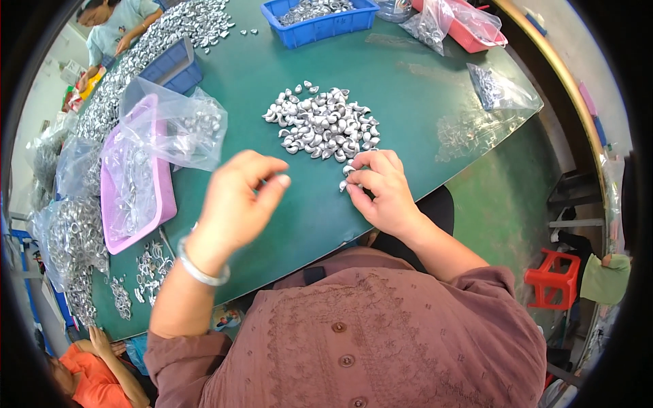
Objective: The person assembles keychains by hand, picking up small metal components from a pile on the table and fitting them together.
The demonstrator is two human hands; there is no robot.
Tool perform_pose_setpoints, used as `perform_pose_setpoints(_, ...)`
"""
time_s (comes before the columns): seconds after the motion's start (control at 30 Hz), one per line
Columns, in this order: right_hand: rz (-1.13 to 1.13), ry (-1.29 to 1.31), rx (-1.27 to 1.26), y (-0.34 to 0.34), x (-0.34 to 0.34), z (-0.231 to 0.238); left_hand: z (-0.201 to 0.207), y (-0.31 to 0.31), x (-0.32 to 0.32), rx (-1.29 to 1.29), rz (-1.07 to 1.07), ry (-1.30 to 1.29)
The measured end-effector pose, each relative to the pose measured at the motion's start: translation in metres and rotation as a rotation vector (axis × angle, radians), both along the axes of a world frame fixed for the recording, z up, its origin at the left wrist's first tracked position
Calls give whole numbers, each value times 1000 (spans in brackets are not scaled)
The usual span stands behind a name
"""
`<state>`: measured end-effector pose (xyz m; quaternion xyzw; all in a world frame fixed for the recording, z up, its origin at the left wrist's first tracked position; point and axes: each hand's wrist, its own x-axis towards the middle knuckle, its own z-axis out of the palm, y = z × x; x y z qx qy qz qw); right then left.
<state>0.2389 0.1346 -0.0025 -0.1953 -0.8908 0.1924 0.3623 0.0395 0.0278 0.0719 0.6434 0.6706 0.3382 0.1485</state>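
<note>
My right hand pinches a small silver curved metal piece between thumb and forefinger. Another silver piece shows right at its fingertips. Just beyond the hand, a loose pile of similar crescent-shaped pieces lies on the green table. My left hand, with a silver bangle on its wrist, hovers to the left of the pile. Its thumb and forefinger are bent toward each other with a slight gap, and I see nothing between them. Its other fingers curl under, partly hidden.
Left of me stands a pink tray with plastic bags of metal parts. Blue bins and a red basket line the far side. Co-workers sit at the far left and lower left. A red stool stands at right.
</note>
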Motion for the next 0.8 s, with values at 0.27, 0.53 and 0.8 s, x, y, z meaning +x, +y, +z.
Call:
perform_pose_setpoints(0.27,148,270,-100,-13,-7,18,-31,-4,46,-64,-76,-471)
perform_pose_setpoints(0.53,176,269,-46,-17,-9,25,-49,-8,50,-2,-84,-921)
perform_pose_setpoints(0.8,184,233,-114,-18,-8,26,-53,-11,42,-225,-26,-1757)
